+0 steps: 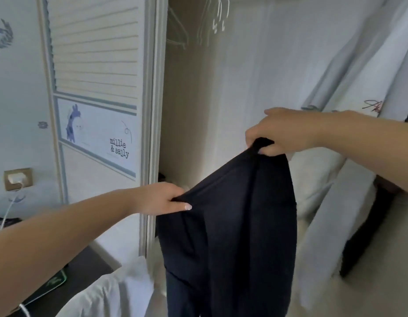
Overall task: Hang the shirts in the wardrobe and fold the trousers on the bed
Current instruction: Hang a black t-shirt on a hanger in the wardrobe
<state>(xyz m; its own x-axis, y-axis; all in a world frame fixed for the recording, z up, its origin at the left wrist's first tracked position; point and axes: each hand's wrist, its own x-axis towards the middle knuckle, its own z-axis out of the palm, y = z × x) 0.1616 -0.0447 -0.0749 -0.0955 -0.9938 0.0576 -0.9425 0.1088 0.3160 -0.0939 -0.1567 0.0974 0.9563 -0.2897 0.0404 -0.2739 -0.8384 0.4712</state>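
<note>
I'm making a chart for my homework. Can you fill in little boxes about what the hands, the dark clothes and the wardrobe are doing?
left hand: left hand pinches one end of the garment's top edge
right hand: right hand grips the other end, held higher
garment: dark navy garment hangs down between both hands, in the air
wardrobe: open wardrobe behind it, empty hangers at the top, blurred
door: wardrobe door stands to the left
</note>
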